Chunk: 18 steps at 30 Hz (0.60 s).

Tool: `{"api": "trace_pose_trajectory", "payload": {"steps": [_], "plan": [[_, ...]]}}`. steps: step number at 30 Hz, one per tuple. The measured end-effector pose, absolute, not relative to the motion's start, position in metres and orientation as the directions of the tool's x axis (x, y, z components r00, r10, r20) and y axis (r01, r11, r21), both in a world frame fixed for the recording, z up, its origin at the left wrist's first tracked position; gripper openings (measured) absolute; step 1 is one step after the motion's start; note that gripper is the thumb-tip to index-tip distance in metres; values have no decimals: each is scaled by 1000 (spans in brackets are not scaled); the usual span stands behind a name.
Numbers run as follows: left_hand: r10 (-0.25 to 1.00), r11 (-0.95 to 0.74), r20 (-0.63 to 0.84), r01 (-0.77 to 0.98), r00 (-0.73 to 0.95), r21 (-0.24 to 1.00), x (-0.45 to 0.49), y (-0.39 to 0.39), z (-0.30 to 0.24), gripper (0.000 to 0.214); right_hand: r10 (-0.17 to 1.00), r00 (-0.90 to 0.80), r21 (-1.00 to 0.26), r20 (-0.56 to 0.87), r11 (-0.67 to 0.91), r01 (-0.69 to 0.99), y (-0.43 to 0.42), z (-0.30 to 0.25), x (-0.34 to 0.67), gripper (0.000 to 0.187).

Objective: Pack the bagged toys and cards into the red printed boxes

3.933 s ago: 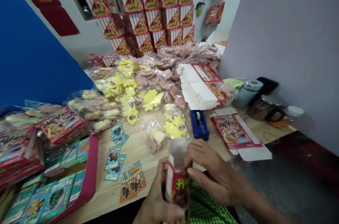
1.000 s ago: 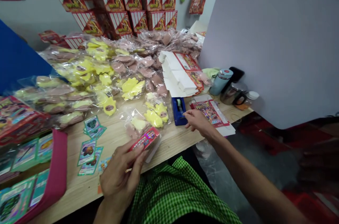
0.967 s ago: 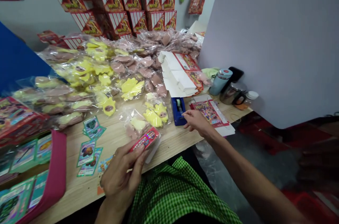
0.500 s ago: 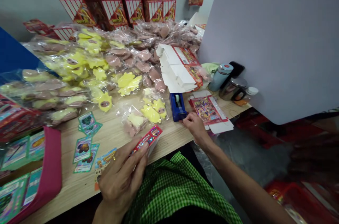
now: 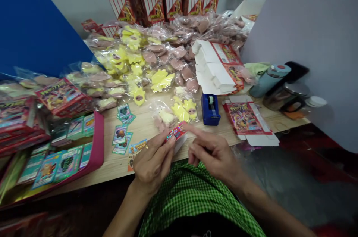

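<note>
My left hand point(image 5: 153, 159) is closed on a small red printed box point(image 5: 176, 134), held just above the near edge of the wooden table point(image 5: 145, 122). My right hand point(image 5: 214, 152) is right beside it. Its index finger stretches to the box's right end while the other fingers curl in; whatever it pinches is too small to make out. A blue tape dispenser point(image 5: 210, 108) stands on the table just behind the hands. My green checked clothing fills the bottom of the view.
Bagged yellow and pink toys point(image 5: 131, 61) are heaped across the table's middle and back. A stack of flat box blanks point(image 5: 216, 71) and one loose blank point(image 5: 246, 118) lie right. Cards point(image 5: 123, 138) and a pink tray point(image 5: 96, 147) lie left. A flask point(image 5: 267, 80) and pot point(image 5: 285, 97) stand far right.
My right hand left the tape dispenser and came back to the red box in my left hand. The view swung left and down.
</note>
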State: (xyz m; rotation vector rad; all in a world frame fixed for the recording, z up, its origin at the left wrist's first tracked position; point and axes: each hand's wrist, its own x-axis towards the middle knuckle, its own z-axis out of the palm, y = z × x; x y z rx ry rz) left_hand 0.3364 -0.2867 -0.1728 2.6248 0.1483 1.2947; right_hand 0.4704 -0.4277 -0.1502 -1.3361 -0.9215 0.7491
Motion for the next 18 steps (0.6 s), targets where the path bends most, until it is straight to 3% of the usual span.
{"api": "trace_pose_trajectory", "payload": {"steps": [4, 8, 14, 18], "plan": [[231, -962, 792, 10, 566, 274, 337, -289, -178, 28, 912, 408, -987, 46, 104, -119, -409, -150, 464, 65], [316, -943, 812, 70, 490, 325, 336, -291, -184, 38, 912, 411, -987, 3, 69, -147, -398, -149, 461, 72], [235, -955, 762, -2, 604, 297, 335, -285, -178, 30, 883, 470, -992, 1, 58, -108, -391, -158, 459, 78], [299, -905, 676, -24, 674, 425, 334, -280, -170, 28, 881, 472, -982, 24, 108, -152, -392, -164, 457, 88]]}}
